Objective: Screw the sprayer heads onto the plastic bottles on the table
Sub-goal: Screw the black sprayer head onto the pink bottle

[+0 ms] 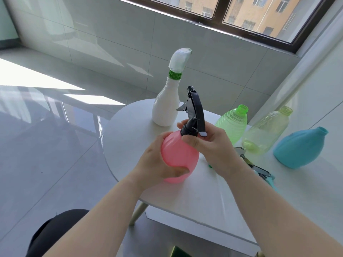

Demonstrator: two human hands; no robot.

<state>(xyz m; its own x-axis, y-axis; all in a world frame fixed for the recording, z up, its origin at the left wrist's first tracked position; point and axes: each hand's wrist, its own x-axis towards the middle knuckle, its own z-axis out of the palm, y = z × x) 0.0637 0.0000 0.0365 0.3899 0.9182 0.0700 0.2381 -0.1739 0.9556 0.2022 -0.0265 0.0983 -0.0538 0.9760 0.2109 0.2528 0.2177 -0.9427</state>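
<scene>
Progress: the tall white plastic bottle (166, 106), far on the round white table (130, 127), already wears its head. Near centre, the left hand (157, 164) grips the pink rounded plastic bottle (178, 154); the right hand (209, 143) pinches the black trigger sprayer head (194, 110) at its collar (tightness unclear). Right, the green ribbed bottle (233, 125), yellowish clear bottle (265, 132) and blue bottle (300, 147) stay uncapped.

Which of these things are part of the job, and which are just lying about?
In the job: pink bottle, black sprayer, green bottle, yellowish bottle, blue bottle, loose sprayers, white bottle (already capped).
Lying about: green object at bottom edge, unidentifiable.
</scene>
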